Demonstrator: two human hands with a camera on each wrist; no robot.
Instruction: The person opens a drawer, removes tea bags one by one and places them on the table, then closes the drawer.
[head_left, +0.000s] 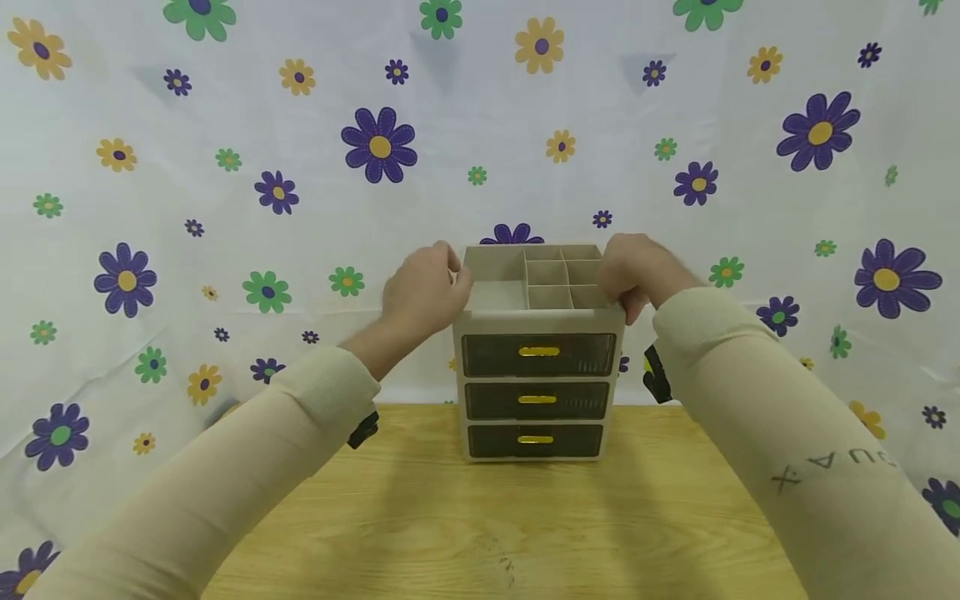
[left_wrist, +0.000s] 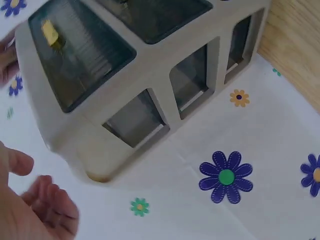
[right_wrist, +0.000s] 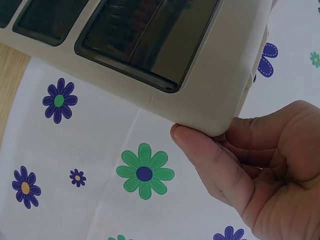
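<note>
A beige desktop drawer organizer point(head_left: 537, 322) stands upright on the wooden table, with three dark see-through drawers and yellow handles facing me. Its top is an open tray with one large bay and several small compartments point(head_left: 549, 273). My right hand point(head_left: 637, 268) pinches the top right corner between thumb and fingers, as the right wrist view shows. By the top left corner is my left hand point(head_left: 426, 287), fingers loosely bent and holding nothing. In the left wrist view a gap shows between that hand point(left_wrist: 40, 210) and the organizer's side point(left_wrist: 95, 145), which has window-like cutouts.
The wooden table point(head_left: 495, 525) spreads out in front of the organizer. Close behind hangs a white cloth point(head_left: 480, 100) printed with purple, green and yellow flowers. Dark wrist devices point(head_left: 658, 379) show beneath both beige sleeves.
</note>
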